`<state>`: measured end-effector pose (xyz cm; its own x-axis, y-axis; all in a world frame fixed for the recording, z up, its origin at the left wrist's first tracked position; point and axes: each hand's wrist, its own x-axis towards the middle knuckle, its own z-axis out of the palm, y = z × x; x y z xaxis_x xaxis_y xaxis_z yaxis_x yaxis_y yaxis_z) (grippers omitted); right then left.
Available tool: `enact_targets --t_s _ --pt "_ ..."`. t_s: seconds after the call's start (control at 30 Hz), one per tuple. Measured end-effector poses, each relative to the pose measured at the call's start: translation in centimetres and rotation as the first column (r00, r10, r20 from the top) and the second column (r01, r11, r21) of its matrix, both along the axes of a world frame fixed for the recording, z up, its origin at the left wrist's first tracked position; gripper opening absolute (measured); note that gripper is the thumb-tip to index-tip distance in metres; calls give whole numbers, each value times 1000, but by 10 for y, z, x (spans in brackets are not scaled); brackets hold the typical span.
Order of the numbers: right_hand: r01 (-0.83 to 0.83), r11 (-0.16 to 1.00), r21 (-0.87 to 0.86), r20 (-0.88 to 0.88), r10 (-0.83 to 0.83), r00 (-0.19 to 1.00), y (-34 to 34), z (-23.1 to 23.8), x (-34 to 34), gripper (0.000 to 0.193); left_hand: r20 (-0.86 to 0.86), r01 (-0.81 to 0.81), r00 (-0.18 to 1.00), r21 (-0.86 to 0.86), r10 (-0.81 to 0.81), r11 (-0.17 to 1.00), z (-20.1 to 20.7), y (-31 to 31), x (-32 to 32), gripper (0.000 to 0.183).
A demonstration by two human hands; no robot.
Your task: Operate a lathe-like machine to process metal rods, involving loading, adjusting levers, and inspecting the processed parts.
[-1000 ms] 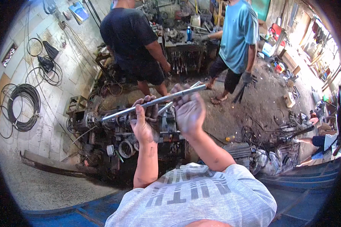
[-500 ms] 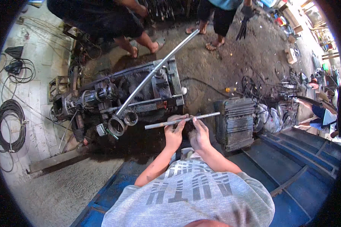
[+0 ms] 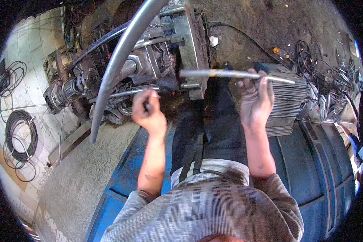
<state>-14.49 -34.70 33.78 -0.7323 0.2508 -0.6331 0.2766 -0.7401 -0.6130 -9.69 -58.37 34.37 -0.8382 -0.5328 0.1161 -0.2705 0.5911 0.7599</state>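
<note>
My right hand [image 3: 257,101] grips a thin metal rod [image 3: 218,73] near its right part, thumb and fingers pinched round it. The rod lies nearly level above my legs, smeared by motion. Apart from it, my left hand [image 3: 150,113] is raised with loosely curled fingers and a gap inside the curl; I see nothing held there. It is in front of a greasy machine [image 3: 193,52] with shafts and a large nut. A long, thick metal bar [image 3: 121,60] slants across the machine, left of my left hand, its upper end cut off by the view.
A finned grey motor housing [image 3: 288,101] stands to the right of my right hand. Coiled black cable [image 3: 21,137] lies on pale tiles at the left. Blue metal panels [image 3: 306,173] are beneath me. Tangled wires [image 3: 310,60] are at the far right.
My left hand has let go of the thin rod and moved left. My right hand has carried it right and up. The view has shifted, and the long bar appears larger and further left.
</note>
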Motion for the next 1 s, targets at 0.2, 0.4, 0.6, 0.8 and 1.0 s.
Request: enact_targets --t_s 0.2,0.4,0.6,0.8,1.0 --pt "-7 997 80 -16 8 1000 -17 -41 -24 26 55 -43 998 185 34 982 -24 -58 -58 25" --pt "-9 998 59 -57 12 998 -51 -60 -23 27 135 -24 991 331 -22 943 -16 -48 -76 38" --pt "-21 1000 -11 -39 21 999 -58 -57 -28 27 200 30 976 257 -84 966 -17 -64 -81 37" --pt "-90 993 -74 -56 87 995 -73 -55 -34 27 255 77 958 212 -132 974 -20 -73 -83 35" --pt "-339 941 13 -79 338 938 -98 -43 -54 25 263 -77 964 441 -47 894 -26 -99 -82 32"
